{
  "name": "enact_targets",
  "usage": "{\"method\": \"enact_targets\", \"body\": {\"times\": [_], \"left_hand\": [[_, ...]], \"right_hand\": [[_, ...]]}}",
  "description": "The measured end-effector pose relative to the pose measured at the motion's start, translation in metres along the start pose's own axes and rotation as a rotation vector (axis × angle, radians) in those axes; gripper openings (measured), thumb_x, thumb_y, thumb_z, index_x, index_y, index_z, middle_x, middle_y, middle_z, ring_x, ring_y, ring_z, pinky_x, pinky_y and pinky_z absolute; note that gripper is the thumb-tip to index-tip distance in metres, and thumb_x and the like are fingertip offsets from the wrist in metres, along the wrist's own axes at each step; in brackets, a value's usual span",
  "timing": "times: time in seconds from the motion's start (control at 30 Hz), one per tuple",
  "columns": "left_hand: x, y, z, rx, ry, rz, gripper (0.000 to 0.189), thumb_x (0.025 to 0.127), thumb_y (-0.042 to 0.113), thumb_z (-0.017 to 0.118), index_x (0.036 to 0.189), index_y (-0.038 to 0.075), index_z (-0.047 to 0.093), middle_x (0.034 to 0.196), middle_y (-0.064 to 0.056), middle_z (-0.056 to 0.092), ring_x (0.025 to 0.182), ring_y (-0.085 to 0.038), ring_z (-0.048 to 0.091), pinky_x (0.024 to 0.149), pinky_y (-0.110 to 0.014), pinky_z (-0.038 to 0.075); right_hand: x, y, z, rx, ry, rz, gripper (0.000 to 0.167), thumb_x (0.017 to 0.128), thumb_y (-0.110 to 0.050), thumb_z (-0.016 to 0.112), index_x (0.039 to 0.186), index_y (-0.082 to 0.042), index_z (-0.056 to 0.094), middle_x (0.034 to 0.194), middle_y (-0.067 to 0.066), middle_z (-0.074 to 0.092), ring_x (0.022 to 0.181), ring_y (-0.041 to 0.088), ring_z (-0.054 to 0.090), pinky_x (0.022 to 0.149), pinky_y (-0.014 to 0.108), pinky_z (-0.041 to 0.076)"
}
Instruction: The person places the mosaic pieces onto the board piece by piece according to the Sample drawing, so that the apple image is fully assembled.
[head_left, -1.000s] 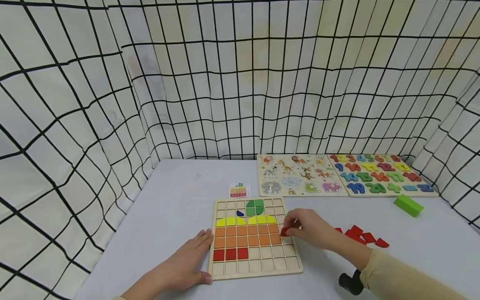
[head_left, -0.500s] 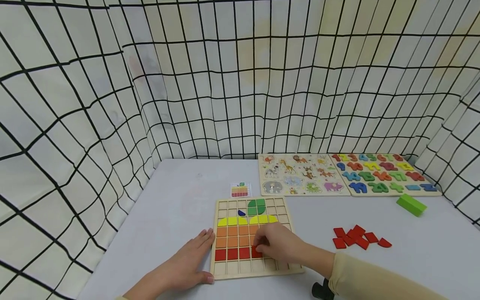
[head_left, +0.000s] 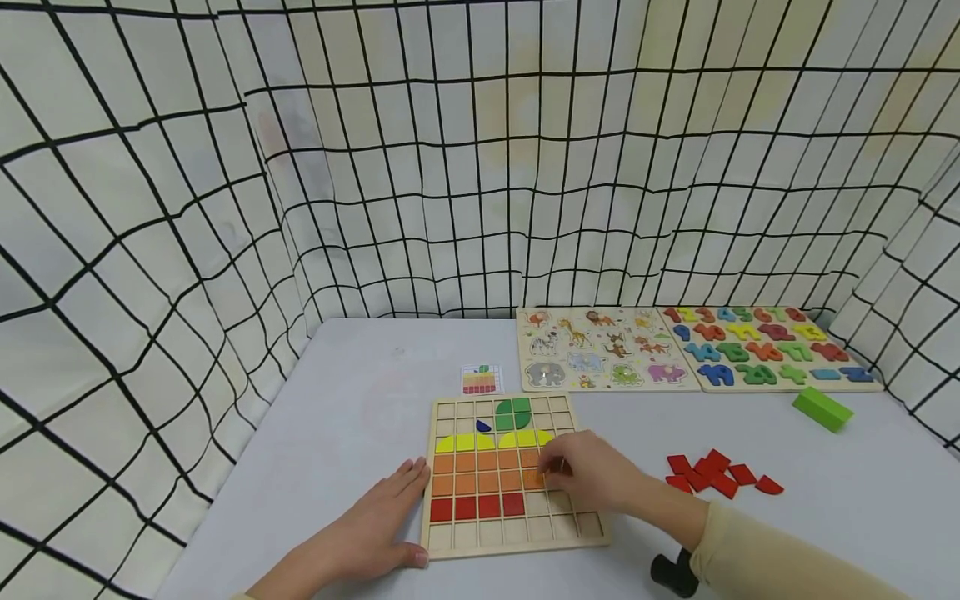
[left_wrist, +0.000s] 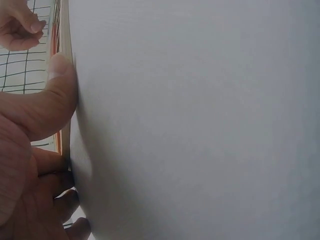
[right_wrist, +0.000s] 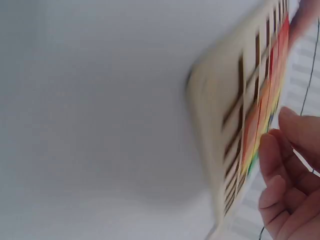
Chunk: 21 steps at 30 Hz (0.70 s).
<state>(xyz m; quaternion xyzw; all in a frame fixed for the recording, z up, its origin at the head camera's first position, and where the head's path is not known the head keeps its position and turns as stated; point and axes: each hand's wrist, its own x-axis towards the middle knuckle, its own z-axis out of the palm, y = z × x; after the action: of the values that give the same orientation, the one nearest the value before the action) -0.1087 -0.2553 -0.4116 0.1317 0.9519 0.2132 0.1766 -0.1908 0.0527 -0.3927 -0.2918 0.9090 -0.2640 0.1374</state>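
Observation:
A wooden grid board [head_left: 491, 534] lies flat on the table. Green, yellow, orange and red pieces fill part of it, plus one small blue piece [head_left: 483, 426]. Its lower coloured row has several red square tiles [head_left: 513, 504] at the left. My left hand [head_left: 367, 529] rests beside the board's left edge; in the left wrist view the thumb [left_wrist: 55, 100] touches that edge. Above the right part of the board hovers my right hand [head_left: 592, 471], hiding some cells. The right wrist view shows its fingers [right_wrist: 272, 155] loosely curled, with nothing visible between them.
Loose red tiles [head_left: 720, 477] lie right of the board, a green block [head_left: 822, 409] farther back. A small pattern card [head_left: 481, 380] sits behind the board. An animal puzzle [head_left: 600, 350] and a number puzzle [head_left: 765, 350] stand at the back, before black netting [head_left: 506, 136].
My right hand carried a red tile left over the board, set it at the end of the red row, let go and moved back to the right. My left hand stayed put.

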Motion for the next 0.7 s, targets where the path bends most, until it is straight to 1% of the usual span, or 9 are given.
{"method": "enact_targets", "body": {"times": [0.07,0.17,0.27,0.37,0.5,0.6,0.7], "left_hand": [[0.0,0.0,0.001,0.002,0.002,0.002,0.107,0.076,0.04,0.087,0.157,-0.003,0.033,0.168,-0.018,0.028,0.158,-0.039,0.017,0.124,-0.062,0.022],[0.0,0.0,0.002,0.003,0.004,-0.003,0.106,0.076,0.039,0.088,0.157,-0.003,0.033,0.168,-0.018,0.029,0.158,-0.038,0.017,0.125,-0.062,0.022],[0.001,0.0,0.002,0.006,-0.002,-0.009,0.106,0.076,0.039,0.087,0.157,-0.003,0.034,0.168,-0.018,0.029,0.159,-0.038,0.017,0.125,-0.062,0.022],[0.001,0.0,0.002,0.005,-0.003,-0.015,0.106,0.076,0.039,0.088,0.157,-0.003,0.034,0.168,-0.018,0.028,0.159,-0.038,0.017,0.125,-0.062,0.022],[0.001,-0.001,0.002,0.013,0.002,-0.01,0.106,0.076,0.039,0.088,0.156,-0.004,0.034,0.168,-0.019,0.028,0.158,-0.039,0.017,0.124,-0.062,0.022],[0.001,0.0,0.002,0.018,0.003,-0.006,0.106,0.076,0.04,0.087,0.156,-0.004,0.033,0.168,-0.019,0.028,0.158,-0.039,0.017,0.124,-0.062,0.022],[0.002,0.001,0.001,0.017,0.001,0.001,0.107,0.076,0.039,0.087,0.156,-0.005,0.033,0.168,-0.019,0.028,0.158,-0.04,0.017,0.124,-0.062,0.022]], "right_hand": [[-0.007,0.019,-0.014,-0.019,0.017,0.056,0.009,0.09,-0.006,0.076,0.096,-0.013,0.076,0.085,-0.007,0.067,0.08,0.012,0.056,0.071,0.024,0.052],[-0.021,0.053,-0.037,-0.05,0.043,0.125,0.012,0.089,-0.004,0.076,0.099,-0.012,0.076,0.089,-0.005,0.069,0.082,0.012,0.057,0.075,0.027,0.055],[-0.037,0.087,-0.055,-0.068,0.058,0.17,0.015,0.089,-0.004,0.076,0.102,-0.01,0.075,0.095,-0.002,0.071,0.087,0.013,0.059,0.08,0.033,0.058],[-0.052,0.112,-0.069,-0.058,0.046,0.209,0.017,0.089,-0.006,0.076,0.106,-0.009,0.075,0.098,-0.001,0.072,0.09,0.015,0.061,0.082,0.037,0.059],[-0.061,0.13,-0.077,-0.031,-0.003,0.256,0.021,0.087,-0.012,0.08,0.107,-0.009,0.076,0.099,0.0,0.071,0.092,0.016,0.06,0.083,0.037,0.058],[-0.063,0.134,-0.077,-0.03,-0.023,0.27,0.022,0.086,-0.013,0.081,0.107,-0.009,0.076,0.099,0.0,0.07,0.092,0.016,0.06,0.083,0.037,0.059],[-0.064,0.134,-0.076,-0.038,-0.027,0.264,0.022,0.086,-0.011,0.081,0.107,-0.008,0.074,0.099,0.0,0.069,0.091,0.017,0.058,0.083,0.038,0.058]]}}
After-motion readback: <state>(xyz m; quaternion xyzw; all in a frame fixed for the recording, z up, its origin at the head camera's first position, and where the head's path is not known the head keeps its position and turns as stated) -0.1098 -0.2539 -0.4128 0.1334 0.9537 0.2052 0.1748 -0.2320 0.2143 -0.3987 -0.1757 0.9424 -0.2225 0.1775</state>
